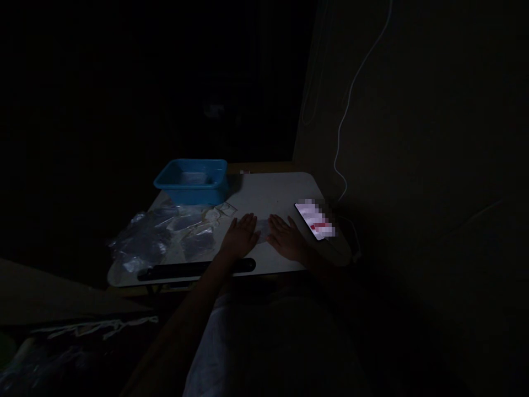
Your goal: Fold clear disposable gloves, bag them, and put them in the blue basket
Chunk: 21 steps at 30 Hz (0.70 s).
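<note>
Both hands lie flat near the middle of a small white table [273, 190]. My left hand [241, 237] rests palm down with its fingers stretched out. Facing it, my right hand [287, 238] is also palm down, fingers extended. Between them, partly under the fingers, lies a clear plastic sheet or bag [263, 230]; its covered edges are hidden. Left of my left hand are small pale flat packets [212, 214], too dim to make out, and another clear plastic bag [197, 242].
A blue plastic basin [198, 194] stands at the back left. Crumpled clear plastic [142, 242] covers the left side. A lit phone [314, 219] lies at the right, near a white cable [339, 132] along the wall. A black bar [173, 271] runs along the front edge.
</note>
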Available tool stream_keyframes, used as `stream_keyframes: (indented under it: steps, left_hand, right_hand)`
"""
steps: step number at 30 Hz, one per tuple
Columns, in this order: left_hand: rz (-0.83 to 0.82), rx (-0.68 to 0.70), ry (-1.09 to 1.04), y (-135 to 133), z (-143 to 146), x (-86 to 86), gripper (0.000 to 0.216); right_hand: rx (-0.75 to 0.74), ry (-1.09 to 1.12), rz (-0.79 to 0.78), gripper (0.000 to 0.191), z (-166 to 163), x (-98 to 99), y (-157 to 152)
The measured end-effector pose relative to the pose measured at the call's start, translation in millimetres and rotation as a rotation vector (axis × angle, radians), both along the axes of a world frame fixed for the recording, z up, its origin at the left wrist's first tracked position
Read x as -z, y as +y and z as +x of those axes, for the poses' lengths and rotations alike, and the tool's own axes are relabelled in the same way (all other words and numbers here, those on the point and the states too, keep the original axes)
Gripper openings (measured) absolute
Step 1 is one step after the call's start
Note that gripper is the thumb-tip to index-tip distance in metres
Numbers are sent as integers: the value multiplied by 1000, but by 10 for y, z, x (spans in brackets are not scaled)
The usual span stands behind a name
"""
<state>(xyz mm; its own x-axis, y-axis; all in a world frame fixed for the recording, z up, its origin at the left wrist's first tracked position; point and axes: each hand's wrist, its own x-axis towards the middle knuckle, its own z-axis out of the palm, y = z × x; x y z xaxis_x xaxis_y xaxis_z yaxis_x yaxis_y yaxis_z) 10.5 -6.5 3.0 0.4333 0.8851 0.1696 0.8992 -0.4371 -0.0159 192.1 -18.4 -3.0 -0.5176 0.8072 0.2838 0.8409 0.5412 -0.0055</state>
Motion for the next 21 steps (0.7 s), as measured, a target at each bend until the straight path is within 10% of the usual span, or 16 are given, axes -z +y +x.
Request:
stream_keyframes:
  steps: [12,21]
  left_hand:
    - [80,-340,-71,-86,2,-16,51]
    - [117,90,-211,-109,-11,-18,45]
  right_hand:
    - [22,-22,-26,55,-18,-2,15]
    - [3,-8,-16,55,-11,11,21]
